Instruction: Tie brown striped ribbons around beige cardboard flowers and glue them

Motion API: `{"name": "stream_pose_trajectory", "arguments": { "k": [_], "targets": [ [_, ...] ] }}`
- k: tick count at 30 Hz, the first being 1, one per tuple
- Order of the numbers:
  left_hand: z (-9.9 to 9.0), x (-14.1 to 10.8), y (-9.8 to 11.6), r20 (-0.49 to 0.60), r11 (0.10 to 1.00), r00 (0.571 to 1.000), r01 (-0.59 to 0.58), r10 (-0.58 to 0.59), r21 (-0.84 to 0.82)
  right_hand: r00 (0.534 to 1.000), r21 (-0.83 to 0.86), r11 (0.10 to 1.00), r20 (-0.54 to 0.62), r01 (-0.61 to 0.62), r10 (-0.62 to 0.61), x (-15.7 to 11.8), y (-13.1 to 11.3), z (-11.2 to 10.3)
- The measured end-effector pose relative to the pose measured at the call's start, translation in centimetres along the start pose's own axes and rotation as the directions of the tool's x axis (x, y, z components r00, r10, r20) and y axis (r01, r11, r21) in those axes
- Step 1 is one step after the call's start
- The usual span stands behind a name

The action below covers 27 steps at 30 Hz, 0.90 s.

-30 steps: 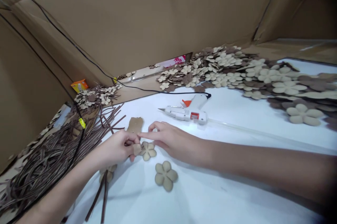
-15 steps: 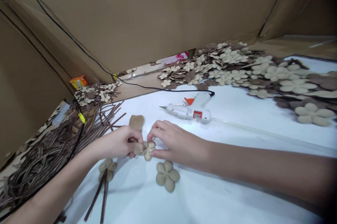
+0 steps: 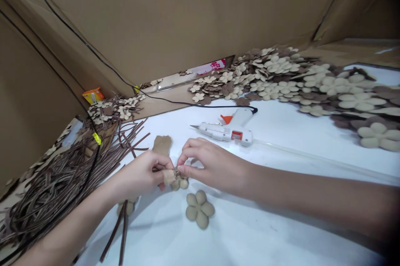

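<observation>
Insp. note: L hand closed on a tan felt tab at the centre of a 5-petal foam flower (centre mostly hidden behind hands); R hand pinched the same spot, thumb and fingertips nearly meeting. Both hands worked just above the white table top. Count: 1 flower held; 2 others, 1 w/ 2 brown strips, 1 bare; 1 hot glue gun, its tip pointing left; 1 clear glue stick; 1 cardboard scrap. Flower heaps, strip pile too many to count
</observation>
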State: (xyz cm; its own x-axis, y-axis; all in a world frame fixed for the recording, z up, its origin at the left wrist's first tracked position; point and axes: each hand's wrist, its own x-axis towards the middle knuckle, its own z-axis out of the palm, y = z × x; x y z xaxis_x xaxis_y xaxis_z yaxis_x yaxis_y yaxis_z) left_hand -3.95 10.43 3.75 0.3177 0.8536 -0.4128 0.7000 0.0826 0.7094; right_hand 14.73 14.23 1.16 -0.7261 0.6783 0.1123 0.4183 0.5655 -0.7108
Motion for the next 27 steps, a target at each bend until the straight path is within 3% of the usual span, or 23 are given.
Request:
{"name": "stream_pose_trajectory", "arguments": {
  "k": [9, 27],
  "targets": [
    [0.2, -0.3, 0.6, -0.05, 1.0, 0.999, 0.002, -0.002, 0.001, 0.983, 0.133, 0.975, 0.059, -0.18, 0.173, -0.1, -1.2, -0.6],
    [0.6, -1.4, 0.7, -0.049, 0.983, 0.996, 0.069, -0.078, -0.169, 0.992, 0.176, 0.976, 0.037, -0.128, 0.123, -0.3, -0.9, -0.6]
  ]
}}
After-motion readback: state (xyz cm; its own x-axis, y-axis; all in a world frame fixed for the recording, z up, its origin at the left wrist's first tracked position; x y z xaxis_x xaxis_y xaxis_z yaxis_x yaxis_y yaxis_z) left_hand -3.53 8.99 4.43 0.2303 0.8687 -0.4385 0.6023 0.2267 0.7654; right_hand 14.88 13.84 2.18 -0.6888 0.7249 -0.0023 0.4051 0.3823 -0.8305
